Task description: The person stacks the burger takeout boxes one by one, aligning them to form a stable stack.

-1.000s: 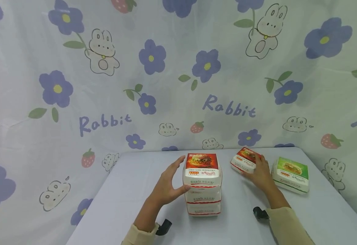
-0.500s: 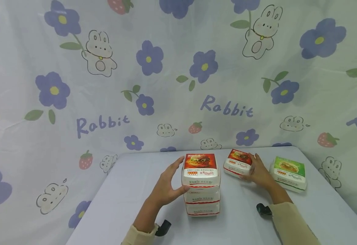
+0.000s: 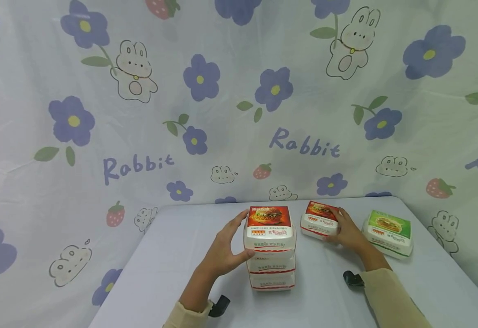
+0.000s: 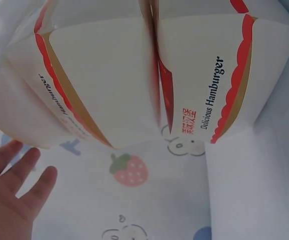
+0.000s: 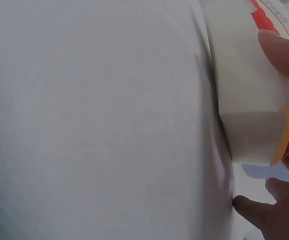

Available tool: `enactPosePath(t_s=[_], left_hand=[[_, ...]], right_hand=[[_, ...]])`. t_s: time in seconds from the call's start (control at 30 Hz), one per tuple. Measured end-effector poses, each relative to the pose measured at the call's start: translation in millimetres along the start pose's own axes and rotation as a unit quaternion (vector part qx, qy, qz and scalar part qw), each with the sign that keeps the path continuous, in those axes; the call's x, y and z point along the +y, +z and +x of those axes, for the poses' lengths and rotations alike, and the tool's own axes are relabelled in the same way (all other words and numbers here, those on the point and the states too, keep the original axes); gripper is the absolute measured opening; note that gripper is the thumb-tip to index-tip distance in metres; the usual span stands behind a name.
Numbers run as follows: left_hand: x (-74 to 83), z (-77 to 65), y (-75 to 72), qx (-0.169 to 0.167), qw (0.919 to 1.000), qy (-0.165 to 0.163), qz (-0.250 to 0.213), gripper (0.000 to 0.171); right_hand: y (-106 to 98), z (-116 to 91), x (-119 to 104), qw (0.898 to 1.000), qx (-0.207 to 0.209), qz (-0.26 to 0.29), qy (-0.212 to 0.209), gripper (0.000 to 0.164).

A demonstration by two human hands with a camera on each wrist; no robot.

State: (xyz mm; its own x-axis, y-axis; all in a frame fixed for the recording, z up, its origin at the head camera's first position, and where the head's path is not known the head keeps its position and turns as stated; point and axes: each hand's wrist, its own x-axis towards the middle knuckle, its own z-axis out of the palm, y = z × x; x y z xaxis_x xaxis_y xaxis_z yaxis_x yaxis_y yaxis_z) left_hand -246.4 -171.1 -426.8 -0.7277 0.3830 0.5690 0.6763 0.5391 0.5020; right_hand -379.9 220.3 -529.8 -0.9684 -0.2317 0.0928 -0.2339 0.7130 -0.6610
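Note:
A stack of three white hamburger boxes (image 3: pixel 269 241) stands mid-table, its top lid printed with a burger on red. My left hand (image 3: pixel 224 250) is spread along the stack's left side, thumb by the front face and fingers reaching toward the back; in the left wrist view its fingertips (image 4: pixel 47 175) show near the box walls. My right hand (image 3: pixel 346 231) holds a single red-topped hamburger box (image 3: pixel 318 223) by its right end, the thumb (image 5: pixel 282 52) on the front edge. The remaining fingers of that hand extend loosely behind the box's corner. The box sits at table level.
To the right of my right hand lies a green-topped hamburger box (image 3: pixel 388 230). All stand on a white-covered table (image 3: pixel 325 282). A hanging cloth printed with rabbits and flowers (image 3: pixel 231 136) rises right behind the table's far edge.
My right hand has shifted the single red-topped box left and slightly nearer, turning it straighter. The left hand keeps its place by the stack.

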Motion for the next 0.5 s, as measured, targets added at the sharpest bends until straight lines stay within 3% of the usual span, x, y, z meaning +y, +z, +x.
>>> enactPosePath(t_s=[0.5], left_hand=[[0.9, -0.1, 1.0, 0.005, 1.0, 0.007, 0.002, 0.088]], right_hand=[[-4.0, -14.3, -14.3, 0.998, 0.01, 0.067, 0.006, 0.107]])
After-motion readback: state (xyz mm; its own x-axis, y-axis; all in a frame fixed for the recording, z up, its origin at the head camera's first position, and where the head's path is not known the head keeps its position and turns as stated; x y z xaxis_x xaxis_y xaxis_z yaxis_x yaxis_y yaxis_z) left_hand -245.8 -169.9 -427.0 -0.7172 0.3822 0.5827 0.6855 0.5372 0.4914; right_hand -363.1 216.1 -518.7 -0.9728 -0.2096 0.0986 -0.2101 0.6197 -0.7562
